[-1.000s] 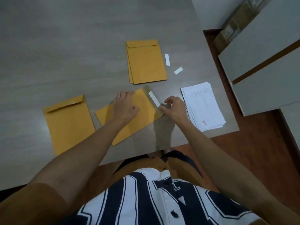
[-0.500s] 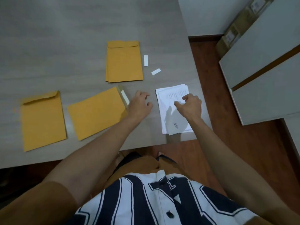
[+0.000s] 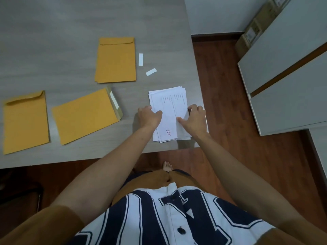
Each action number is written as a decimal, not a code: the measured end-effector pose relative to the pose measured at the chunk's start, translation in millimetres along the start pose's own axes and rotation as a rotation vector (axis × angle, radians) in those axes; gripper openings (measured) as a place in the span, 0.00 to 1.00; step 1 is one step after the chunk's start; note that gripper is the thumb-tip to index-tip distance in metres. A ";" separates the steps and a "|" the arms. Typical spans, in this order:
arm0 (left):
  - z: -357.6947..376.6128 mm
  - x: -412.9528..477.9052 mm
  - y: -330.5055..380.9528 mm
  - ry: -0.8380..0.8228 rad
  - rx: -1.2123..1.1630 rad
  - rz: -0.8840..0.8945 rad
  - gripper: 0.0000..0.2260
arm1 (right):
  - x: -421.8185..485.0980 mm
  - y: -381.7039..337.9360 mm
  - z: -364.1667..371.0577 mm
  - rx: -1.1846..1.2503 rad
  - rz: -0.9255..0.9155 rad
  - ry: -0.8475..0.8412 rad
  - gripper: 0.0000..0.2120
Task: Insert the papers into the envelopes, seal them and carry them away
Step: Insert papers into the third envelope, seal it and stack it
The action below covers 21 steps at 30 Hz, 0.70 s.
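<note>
A stack of white printed papers (image 3: 170, 105) lies near the table's front right corner. My left hand (image 3: 149, 116) rests on the stack's left edge, thumb on the top sheet. My right hand (image 3: 193, 119) is on its right side, fingers curled over the right edge and thumb pressing the top sheet. A brown envelope (image 3: 83, 115) with its flap open and a white adhesive strip showing lies left of the papers. Another brown envelope (image 3: 24, 122) lies at the far left, and a small pile of brown envelopes (image 3: 115, 61) sits further back.
Two peeled white strips (image 3: 141, 59) (image 3: 151, 72) lie right of the envelope pile on the grey table (image 3: 53, 41). The table's right edge is just beyond the papers. White cabinets (image 3: 286, 73) and a cardboard box (image 3: 254, 27) stand to the right over wooden floor.
Both hands left the open envelope and moved right onto the paper stack. The view shifted right, so the envelopes now sit further left in frame.
</note>
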<state>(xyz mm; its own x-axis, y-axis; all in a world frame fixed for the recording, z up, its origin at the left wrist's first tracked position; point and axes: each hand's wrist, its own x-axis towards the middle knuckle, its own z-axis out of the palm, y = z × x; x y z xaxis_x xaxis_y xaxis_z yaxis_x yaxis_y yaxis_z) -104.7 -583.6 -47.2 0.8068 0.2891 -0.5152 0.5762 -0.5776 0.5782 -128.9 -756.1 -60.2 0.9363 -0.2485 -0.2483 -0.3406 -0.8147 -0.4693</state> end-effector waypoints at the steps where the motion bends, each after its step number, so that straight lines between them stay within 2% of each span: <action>1: -0.4 -1.0 2.3 0.010 -0.017 -0.023 0.21 | -0.4 -0.6 1.2 -0.006 0.002 0.002 0.28; 8: -3.0 2.0 6.9 0.078 -0.152 -0.029 0.08 | -0.9 1.7 5.2 -0.031 -0.019 -0.003 0.29; 11: -3.6 1.6 8.0 0.073 -0.161 0.008 0.09 | 0.2 2.8 5.1 -0.034 -0.026 -0.004 0.29; 17: 7.9 -4.2 16.9 -0.083 -0.168 0.135 0.13 | 1.3 3.1 4.0 -0.001 -0.005 -0.026 0.28; 21: 5.2 -4.2 23.7 -0.089 -0.316 0.119 0.13 | 1.8 -0.3 -3.3 0.086 -0.009 0.076 0.28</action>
<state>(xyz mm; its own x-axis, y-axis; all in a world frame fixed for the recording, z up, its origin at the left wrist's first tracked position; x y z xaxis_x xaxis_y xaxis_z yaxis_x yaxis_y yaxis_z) -95.0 -602.5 -34.6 0.8642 0.1578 -0.4778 0.5020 -0.3343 0.7976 -126.8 -758.0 -57.6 0.9422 -0.2826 -0.1802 -0.3348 -0.7702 -0.5428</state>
